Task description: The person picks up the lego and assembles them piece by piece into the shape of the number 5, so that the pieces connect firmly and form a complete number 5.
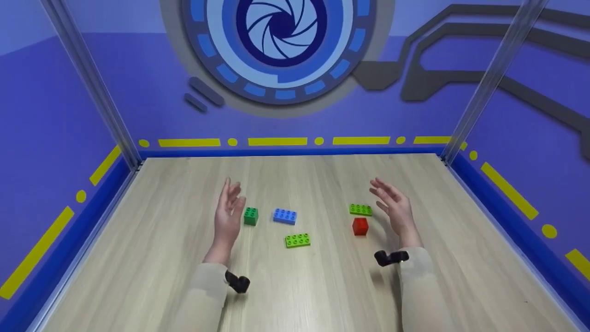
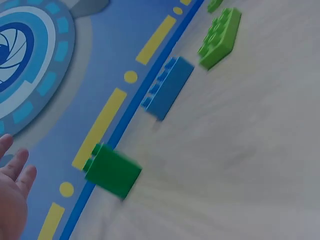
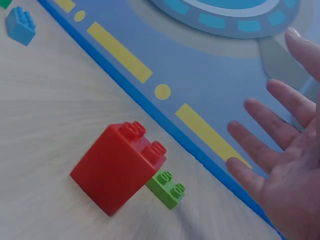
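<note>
Five plastic studded building bricks lie on the pale wood-grain counter (image 1: 161,258), and both hands hover above it with nothing in them. The left hand (image 1: 229,213) is held edge-on, palm turned inward, fingers straight and loosely spread; just beside its fingers sits the small dark green square brick (image 1: 250,216), close but not touching. The right hand (image 1: 394,207) mirrors it, fingers fanned open and relaxed. Nearest to it are the flat lime green brick (image 1: 360,210), just left of the fingers, and the tall red cube brick (image 1: 360,226), a little nearer the person; the right wrist view shows the red one in front of the lime one, though whether they touch cannot be told. Between the hands lie a blue rectangular brick (image 1: 284,216) and a second lime green flat brick (image 1: 297,240), well apart from either hand.

These bricks look like hard moulded plastic, so I judge them light, rigid and not fragile. Their smooth, glossy sides probably slide easily on the counter, so a sideways nudge would likely shift one rather than tip it. The dark green and red bricks stand tall enough for a pinch across two opposite side faces, thumb on one and fingers on the other. The flat lime bricks offer only low edges; gripping them across the short width, fingertips down at the counter, seems the surest hold.
</note>
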`<action>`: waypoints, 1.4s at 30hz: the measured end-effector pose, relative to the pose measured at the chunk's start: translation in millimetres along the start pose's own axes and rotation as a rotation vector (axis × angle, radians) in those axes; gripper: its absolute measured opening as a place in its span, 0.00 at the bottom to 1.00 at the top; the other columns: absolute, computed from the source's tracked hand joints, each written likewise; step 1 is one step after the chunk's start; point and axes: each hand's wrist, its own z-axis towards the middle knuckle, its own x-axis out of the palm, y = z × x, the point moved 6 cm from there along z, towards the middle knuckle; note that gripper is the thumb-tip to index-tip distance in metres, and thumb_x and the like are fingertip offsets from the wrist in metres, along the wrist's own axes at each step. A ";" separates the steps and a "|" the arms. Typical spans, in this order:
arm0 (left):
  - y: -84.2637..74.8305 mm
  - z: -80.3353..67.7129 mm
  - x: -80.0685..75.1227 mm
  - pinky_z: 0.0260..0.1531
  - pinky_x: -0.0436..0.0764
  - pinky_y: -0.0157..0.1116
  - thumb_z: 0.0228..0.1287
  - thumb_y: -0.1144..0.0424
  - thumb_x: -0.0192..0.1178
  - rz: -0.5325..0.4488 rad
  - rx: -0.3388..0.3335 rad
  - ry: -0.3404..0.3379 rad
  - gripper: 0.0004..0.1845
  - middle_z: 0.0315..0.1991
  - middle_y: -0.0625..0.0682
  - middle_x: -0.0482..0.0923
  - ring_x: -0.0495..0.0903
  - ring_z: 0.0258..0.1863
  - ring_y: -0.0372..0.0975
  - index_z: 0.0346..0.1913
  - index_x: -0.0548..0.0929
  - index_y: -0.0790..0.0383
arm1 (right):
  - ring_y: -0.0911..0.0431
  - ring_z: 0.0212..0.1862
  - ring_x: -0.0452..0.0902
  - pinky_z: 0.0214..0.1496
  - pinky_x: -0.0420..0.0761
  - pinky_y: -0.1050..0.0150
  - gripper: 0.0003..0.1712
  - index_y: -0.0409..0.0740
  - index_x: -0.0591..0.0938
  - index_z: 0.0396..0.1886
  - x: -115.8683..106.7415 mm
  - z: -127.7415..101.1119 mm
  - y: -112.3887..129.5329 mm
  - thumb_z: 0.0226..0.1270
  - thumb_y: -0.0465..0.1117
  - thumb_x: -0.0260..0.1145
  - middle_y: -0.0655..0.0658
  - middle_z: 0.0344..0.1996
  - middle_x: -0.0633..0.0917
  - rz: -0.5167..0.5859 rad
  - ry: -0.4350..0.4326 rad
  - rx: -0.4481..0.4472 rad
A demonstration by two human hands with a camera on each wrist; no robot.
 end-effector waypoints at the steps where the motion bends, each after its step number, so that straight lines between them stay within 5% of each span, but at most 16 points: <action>1: 1.0 -3.6 3.7 0.75 0.69 0.35 0.79 0.64 0.52 -0.021 -0.007 0.001 0.36 0.76 0.59 0.67 0.66 0.76 0.51 0.83 0.51 0.56 | 0.58 0.67 0.78 0.81 0.60 0.37 0.31 0.41 0.69 0.76 0.5 -2.8 -2.8 0.80 0.46 0.60 0.42 0.71 0.77 0.016 0.007 0.001; 5: 5.6 -16.1 18.0 0.67 0.73 0.24 0.79 0.65 0.51 -0.112 -0.032 0.016 0.35 0.70 0.62 0.72 0.70 0.72 0.54 0.83 0.52 0.58 | 0.58 0.65 0.81 0.80 0.64 0.39 0.30 0.39 0.70 0.75 4.4 -11.6 -12.8 0.78 0.43 0.63 0.47 0.66 0.83 0.041 0.039 0.023; 13: 15.6 -35.9 44.5 0.62 0.77 0.24 0.77 0.64 0.57 -0.140 -0.111 0.078 0.31 0.63 0.63 0.78 0.78 0.65 0.48 0.79 0.61 0.61 | 0.49 0.65 0.81 0.68 0.81 0.59 0.30 0.32 0.70 0.73 9.7 -18.6 -30.4 0.74 0.32 0.65 0.53 0.55 0.88 0.113 0.075 0.091; 21: 26.9 -45.7 63.6 0.59 0.78 0.24 0.74 0.59 0.63 -0.084 -0.207 0.175 0.31 0.62 0.61 0.79 0.79 0.62 0.45 0.75 0.68 0.62 | 0.56 0.60 0.84 0.61 0.83 0.68 0.34 0.31 0.71 0.71 14.7 -24.0 -45.4 0.67 0.31 0.71 0.42 0.61 0.85 0.105 0.137 0.139; 35: 38.6 -54.9 81.8 0.66 0.80 0.43 0.68 0.63 0.69 0.000 -0.313 0.310 0.27 0.64 0.63 0.78 0.78 0.65 0.54 0.66 0.76 0.67 | 0.61 0.59 0.82 0.59 0.81 0.74 0.37 0.25 0.72 0.68 8.6 -23.0 -53.5 0.60 0.27 0.74 0.42 0.59 0.86 -0.055 0.250 0.127; 42: 39.0 -56.2 88.7 0.68 0.77 0.49 0.62 0.69 0.71 0.151 -0.269 0.394 0.26 0.60 0.63 0.80 0.79 0.63 0.54 0.63 0.79 0.67 | 0.67 0.55 0.82 0.58 0.80 0.76 0.38 0.24 0.73 0.68 8.4 -23.4 -52.1 0.58 0.27 0.75 0.32 0.63 0.82 -0.159 0.268 0.127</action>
